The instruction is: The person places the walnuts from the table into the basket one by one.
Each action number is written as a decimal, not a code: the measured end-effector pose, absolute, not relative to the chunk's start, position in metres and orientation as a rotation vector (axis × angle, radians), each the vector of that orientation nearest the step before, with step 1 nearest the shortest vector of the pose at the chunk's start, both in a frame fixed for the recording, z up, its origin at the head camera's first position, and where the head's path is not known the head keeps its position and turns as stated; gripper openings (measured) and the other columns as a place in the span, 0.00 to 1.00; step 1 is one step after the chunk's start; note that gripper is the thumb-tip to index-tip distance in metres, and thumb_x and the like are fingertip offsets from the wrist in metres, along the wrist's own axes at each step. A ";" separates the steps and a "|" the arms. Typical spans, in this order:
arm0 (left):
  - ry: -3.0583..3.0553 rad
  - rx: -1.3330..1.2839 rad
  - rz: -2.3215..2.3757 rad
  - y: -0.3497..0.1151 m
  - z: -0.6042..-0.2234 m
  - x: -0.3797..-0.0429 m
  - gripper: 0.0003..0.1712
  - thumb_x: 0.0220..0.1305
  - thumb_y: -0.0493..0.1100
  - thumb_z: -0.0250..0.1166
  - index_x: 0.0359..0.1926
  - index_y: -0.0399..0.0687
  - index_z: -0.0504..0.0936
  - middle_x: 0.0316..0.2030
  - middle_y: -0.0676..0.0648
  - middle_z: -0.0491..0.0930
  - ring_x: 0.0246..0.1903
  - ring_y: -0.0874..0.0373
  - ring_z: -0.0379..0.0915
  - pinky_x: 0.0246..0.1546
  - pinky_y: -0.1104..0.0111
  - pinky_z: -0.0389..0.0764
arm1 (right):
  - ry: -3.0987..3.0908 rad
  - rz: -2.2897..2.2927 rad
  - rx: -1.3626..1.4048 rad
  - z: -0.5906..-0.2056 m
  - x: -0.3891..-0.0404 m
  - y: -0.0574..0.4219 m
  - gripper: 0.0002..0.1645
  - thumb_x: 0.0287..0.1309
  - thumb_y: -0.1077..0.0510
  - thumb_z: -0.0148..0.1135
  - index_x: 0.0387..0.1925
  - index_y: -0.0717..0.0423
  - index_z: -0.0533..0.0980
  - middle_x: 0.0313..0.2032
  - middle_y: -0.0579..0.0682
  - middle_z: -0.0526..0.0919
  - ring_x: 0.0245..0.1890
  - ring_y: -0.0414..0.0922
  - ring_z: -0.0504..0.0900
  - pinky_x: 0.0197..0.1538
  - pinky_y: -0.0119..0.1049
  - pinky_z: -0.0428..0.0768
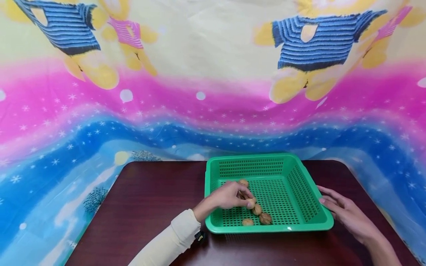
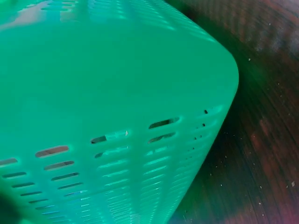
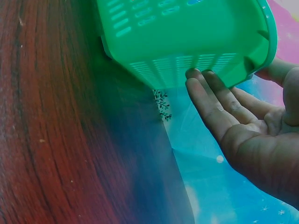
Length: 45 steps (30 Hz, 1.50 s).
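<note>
My left hand reaches over the left side of a green plastic basket and pinches a walnut between thumb and fingers. Close by on the slotted floor lie a tan walnut, a darker walnut and a pale walnut by the front wall. Behind the hand another walnut shows. On the right, my right hand touches the basket's outer side with fingers nearly straight; the right wrist view shows its fingertips at the slotted wall. Only the basket's outer wall fills the left wrist view.
The basket stands on a dark reddish-brown table near its back edge. Behind the table hangs a cloth backdrop printed with bears and snowflakes. Table surface extends to the left of the basket and in front of it.
</note>
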<state>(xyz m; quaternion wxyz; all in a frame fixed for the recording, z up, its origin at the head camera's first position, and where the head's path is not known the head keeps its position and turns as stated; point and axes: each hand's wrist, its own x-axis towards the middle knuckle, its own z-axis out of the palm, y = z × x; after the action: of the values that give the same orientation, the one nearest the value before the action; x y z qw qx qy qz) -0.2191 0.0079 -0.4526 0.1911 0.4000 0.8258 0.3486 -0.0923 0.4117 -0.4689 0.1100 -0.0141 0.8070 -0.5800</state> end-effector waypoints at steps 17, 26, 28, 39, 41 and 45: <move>2.294 1.081 1.035 0.009 -0.454 -0.219 0.13 0.71 0.45 0.74 0.53 0.47 0.91 0.45 0.51 0.91 0.42 0.70 0.84 0.45 0.76 0.82 | 2.364 -1.718 -0.098 -0.470 -0.091 0.414 0.39 0.89 0.53 0.42 0.86 0.63 0.42 0.59 0.24 0.82 0.58 0.28 0.85 0.54 0.27 0.84; 2.261 1.038 1.149 0.005 -0.452 -0.219 0.15 0.74 0.47 0.72 0.56 0.49 0.90 0.50 0.51 0.90 0.36 0.71 0.81 0.38 0.74 0.79 | 2.374 -1.708 -0.064 -0.469 -0.091 0.413 0.40 0.88 0.51 0.43 0.86 0.62 0.42 0.59 0.23 0.81 0.58 0.25 0.83 0.54 0.26 0.83; 2.257 1.008 1.194 0.003 -0.449 -0.219 0.14 0.74 0.47 0.72 0.56 0.51 0.90 0.49 0.53 0.90 0.32 0.69 0.78 0.33 0.73 0.76 | 2.377 -1.703 -0.061 -0.469 -0.091 0.412 0.40 0.88 0.51 0.43 0.86 0.62 0.43 0.59 0.23 0.81 0.58 0.25 0.82 0.54 0.26 0.83; 2.386 0.957 1.398 -0.039 -0.417 -0.211 0.15 0.74 0.51 0.72 0.58 0.58 0.89 0.53 0.52 0.89 0.40 0.60 0.82 0.37 0.69 0.80 | 2.393 -1.685 -0.044 -0.469 -0.092 0.411 0.40 0.88 0.50 0.44 0.87 0.62 0.43 0.58 0.23 0.80 0.58 0.23 0.81 0.54 0.25 0.83; 2.390 0.915 1.460 -0.054 -0.414 -0.210 0.16 0.74 0.51 0.71 0.60 0.58 0.89 0.56 0.50 0.88 0.42 0.59 0.82 0.38 0.68 0.80 | 2.395 -1.682 -0.040 -0.469 -0.092 0.411 0.40 0.88 0.49 0.44 0.87 0.61 0.43 0.58 0.23 0.80 0.58 0.22 0.81 0.54 0.26 0.83; 2.398 0.800 1.578 -0.084 -0.414 -0.205 0.19 0.75 0.49 0.71 0.62 0.54 0.87 0.52 0.44 0.89 0.38 0.54 0.79 0.36 0.68 0.77 | 2.384 -1.690 -0.037 -0.469 -0.092 0.412 0.40 0.88 0.50 0.43 0.86 0.62 0.43 0.58 0.23 0.81 0.57 0.24 0.83 0.53 0.27 0.84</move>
<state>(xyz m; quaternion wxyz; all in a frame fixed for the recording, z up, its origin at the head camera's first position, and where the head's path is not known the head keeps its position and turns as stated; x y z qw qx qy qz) -0.2047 -0.0839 -0.4136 0.0807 0.2676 0.8021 0.5277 -0.0918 0.4115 -0.4688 0.1093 -0.0126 0.8110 -0.5747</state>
